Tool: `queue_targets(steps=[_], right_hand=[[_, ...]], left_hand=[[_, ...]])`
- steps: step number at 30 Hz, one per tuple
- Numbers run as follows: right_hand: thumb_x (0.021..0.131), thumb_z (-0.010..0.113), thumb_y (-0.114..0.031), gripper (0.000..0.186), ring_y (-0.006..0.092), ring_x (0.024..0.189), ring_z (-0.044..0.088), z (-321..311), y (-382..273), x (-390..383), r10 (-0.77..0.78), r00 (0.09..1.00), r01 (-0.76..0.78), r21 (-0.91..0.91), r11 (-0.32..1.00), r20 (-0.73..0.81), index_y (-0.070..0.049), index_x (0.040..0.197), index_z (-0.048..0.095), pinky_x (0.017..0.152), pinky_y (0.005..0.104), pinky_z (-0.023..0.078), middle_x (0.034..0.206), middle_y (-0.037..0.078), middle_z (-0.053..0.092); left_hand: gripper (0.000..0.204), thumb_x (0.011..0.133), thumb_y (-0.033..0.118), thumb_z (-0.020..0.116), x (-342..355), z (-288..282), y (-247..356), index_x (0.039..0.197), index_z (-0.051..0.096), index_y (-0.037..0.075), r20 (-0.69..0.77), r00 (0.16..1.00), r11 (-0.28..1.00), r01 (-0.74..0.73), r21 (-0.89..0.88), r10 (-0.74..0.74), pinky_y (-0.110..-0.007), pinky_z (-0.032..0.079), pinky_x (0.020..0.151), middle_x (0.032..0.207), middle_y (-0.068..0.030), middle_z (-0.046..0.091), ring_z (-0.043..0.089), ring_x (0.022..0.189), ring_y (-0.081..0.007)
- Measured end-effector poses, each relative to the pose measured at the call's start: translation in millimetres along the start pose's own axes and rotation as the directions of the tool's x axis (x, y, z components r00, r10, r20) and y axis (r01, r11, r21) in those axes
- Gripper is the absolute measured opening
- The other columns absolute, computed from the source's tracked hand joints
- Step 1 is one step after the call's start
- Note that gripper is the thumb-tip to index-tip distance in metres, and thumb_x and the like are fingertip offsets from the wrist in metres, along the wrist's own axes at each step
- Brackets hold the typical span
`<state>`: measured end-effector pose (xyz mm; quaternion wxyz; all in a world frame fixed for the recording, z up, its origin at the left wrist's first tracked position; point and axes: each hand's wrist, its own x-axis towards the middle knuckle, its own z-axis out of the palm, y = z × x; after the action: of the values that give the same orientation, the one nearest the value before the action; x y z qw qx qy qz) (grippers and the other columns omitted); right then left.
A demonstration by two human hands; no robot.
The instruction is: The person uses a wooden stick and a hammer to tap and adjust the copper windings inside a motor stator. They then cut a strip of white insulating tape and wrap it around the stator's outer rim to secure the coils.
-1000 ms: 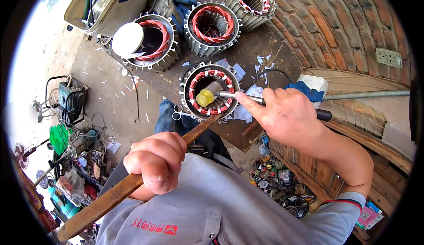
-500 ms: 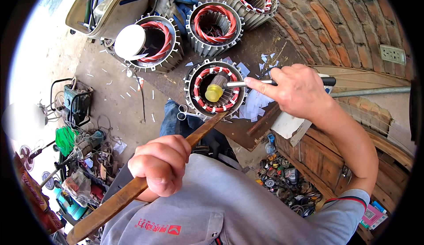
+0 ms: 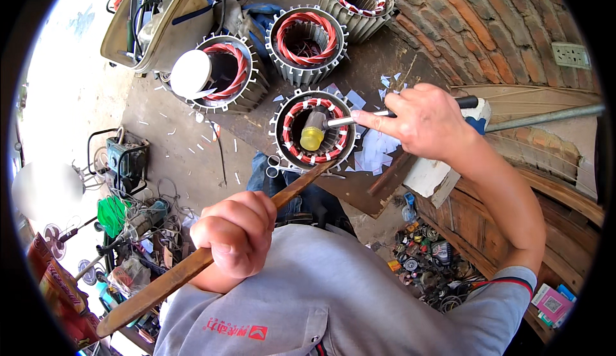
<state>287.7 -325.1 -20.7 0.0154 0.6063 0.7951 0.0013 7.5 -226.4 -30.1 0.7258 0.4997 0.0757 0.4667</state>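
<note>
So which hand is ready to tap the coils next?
Right. The right hand holds the mallet with its head inside the motor stator; the left hand only braces the wooden stick on its rim.

Strong daylight fills the scene. The concrete floor at the upper left is overexposed, almost white, and detail is lost there. The brick wall on the right is evenly lit, with soft shadows only. The fisheye lens bends straight lines near the rim (the metal pipe curves), and black corners surround the round picture. The centre is sharp.
</note>
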Motion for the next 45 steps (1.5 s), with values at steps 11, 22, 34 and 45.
queue_targets(steps=[11,22,34,45], right_hand=[[0.086,0.063,-0.007,0.015,0.0134,0.057,0.053,127,-45,-80,0.941,0.248,-0.560,0.826,-0.056,0.232,-0.001,0.100,0.067,0.055,0.0277,0.042,0.068,0.009,0.060],[0.084,0.063,-0.016,0.025,0.0390,0.083,0.065,192,-26,-35,0.965,0.031,-0.777,0.613,-0.141,0.261,-0.004,0.105,0.067,0.076,0.0451,0.050,0.086,0.023,0.066],[0.083,0.066,-0.013,0.018,0.0304,0.063,0.063,170,-69,-75,0.972,-0.135,-0.614,0.754,-0.233,0.191,-0.003,0.098,0.067,0.063,0.0367,0.049,0.071,0.018,0.063],[0.082,0.066,-0.012,0.017,0.0425,0.090,0.062,189,-80,-12,0.971,0.040,-0.712,0.689,-0.137,0.235,-0.001,0.095,0.065,0.080,0.0481,0.049,0.090,0.021,0.066]], left_hand=[[0.046,0.102,0.034,0.046,54,-34,59,0.061,0.041,0.014,-0.100,0.995,0.973,-0.024,-0.231,0.001,-0.020,0.032,0.043,0.055,0.0022,0.044,0.035,0.046,-0.0068],[0.037,0.102,0.030,0.044,92,-48,60,0.069,0.041,0.013,0.146,0.975,0.958,0.194,-0.213,-0.166,-0.019,0.038,0.039,0.059,0.0002,0.046,0.038,0.041,-0.0064],[0.036,0.104,0.031,0.036,107,-31,32,0.074,0.037,0.012,0.303,0.880,0.857,0.445,-0.260,-0.365,-0.023,0.040,0.043,0.064,-0.0026,0.046,0.035,0.045,-0.0086],[0.021,0.094,0.014,0.058,118,-27,34,0.081,0.046,0.003,0.194,0.680,0.693,0.613,0.379,-0.707,-0.019,0.028,0.036,0.072,-0.0079,0.052,0.034,0.041,-0.0021]])
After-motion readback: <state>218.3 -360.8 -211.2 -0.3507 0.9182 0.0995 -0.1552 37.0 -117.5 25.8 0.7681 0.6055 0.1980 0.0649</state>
